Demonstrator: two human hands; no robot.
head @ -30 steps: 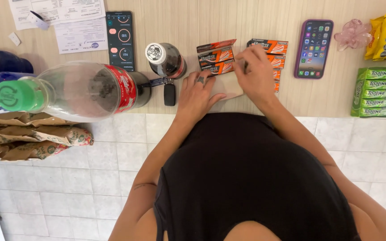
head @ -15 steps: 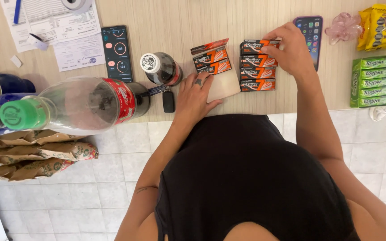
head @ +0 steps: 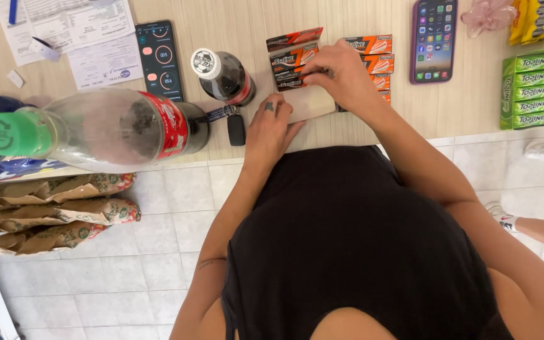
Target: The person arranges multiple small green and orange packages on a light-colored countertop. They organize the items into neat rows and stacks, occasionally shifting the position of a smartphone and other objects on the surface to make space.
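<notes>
- Change: right hand (head: 341,75) came back from the far end of the orange gum packs to their near end; now fingers curled, pinching one flat orange-and-black gum pack (head: 294,79).
- Left hand (head: 273,123) stays flat, fingers spread, pressing the pale card (head: 310,104) on the wooden counter (head: 347,19).
- Counts, outward from the card: two clear plastic bottles (head: 102,129); one stack of green gum packs (head: 532,88), about five; two phones (head: 434,39); one black key fob (head: 236,129).

orange gum packs (head: 373,45), green packs (head: 532,88), phone screen (head: 434,39)
</notes>
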